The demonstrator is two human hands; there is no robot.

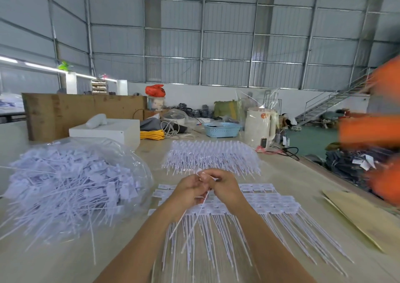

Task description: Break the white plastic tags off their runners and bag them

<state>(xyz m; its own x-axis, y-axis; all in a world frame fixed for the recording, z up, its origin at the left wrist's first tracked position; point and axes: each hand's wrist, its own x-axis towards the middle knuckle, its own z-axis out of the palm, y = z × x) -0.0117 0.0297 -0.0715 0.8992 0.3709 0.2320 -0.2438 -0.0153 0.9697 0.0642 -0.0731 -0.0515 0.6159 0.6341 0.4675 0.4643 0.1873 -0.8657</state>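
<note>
Above the bench's near edge, left hand (187,193) and right hand (224,188) pinch one white tag strip (195,215), apparently mid-snap; twisting close to the runner should part it cleanly. Clear bag (71,187) waits left.

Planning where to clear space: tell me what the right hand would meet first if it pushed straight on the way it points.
The right hand points leftward, so it meets the left hand at once; they look already touching around the held tags.
</note>
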